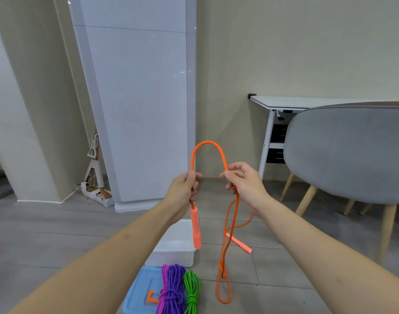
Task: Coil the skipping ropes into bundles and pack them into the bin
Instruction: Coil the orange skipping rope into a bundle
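Orange skipping rope up in the air, arched between both hands! The left hand has its fingers curled round one strand, an orange handle dangling just below it. The right hand pinches the other strand, and the rest trails down in loose loops to the floor, second handle lying there. Below, the white bin sits on the floor; nearer, pink, purple and green bundles lie coiled beside a blue lid.
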Demonstrator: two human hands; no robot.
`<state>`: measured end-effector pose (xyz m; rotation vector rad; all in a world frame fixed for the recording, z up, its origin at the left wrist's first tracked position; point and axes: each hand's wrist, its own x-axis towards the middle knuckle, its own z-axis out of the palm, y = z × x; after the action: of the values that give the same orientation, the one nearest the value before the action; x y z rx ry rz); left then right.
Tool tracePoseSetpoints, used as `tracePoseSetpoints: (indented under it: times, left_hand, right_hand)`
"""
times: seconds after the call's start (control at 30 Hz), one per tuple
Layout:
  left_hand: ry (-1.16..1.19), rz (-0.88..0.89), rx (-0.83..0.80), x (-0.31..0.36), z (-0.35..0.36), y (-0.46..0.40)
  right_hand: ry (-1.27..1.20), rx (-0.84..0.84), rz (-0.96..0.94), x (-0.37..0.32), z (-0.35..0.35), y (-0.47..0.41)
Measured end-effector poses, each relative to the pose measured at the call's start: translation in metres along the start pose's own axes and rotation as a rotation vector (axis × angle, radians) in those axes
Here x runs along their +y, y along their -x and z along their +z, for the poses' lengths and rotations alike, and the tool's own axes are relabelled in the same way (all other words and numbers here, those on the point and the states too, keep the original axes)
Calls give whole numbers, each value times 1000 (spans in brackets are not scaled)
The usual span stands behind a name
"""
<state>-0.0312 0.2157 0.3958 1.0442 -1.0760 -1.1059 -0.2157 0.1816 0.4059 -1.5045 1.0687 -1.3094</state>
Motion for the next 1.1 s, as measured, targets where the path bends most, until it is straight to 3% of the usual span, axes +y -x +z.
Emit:
tracePoseSetpoints:
  times: [0.2, 0.3, 0.57, 0.7, 1.1]
  left_hand:
    - [122, 79, 260, 16, -27, -20]
    - [134, 85, 299, 17, -41, -24]
    - [143, -107, 138, 3, -19, -10]
    - [119, -126, 74, -3, -9, -6]
    - [57, -107, -55, -4, -2, 1]
  right_hand:
    - [299, 6, 1, 37, -37, 1]
    - [407, -7, 28, 53, -53, 1]
    - [60, 165, 112, 41, -21, 0]
    - [-78, 125, 142, 26, 2, 2]
    - [0, -45, 7, 19, 17, 17]
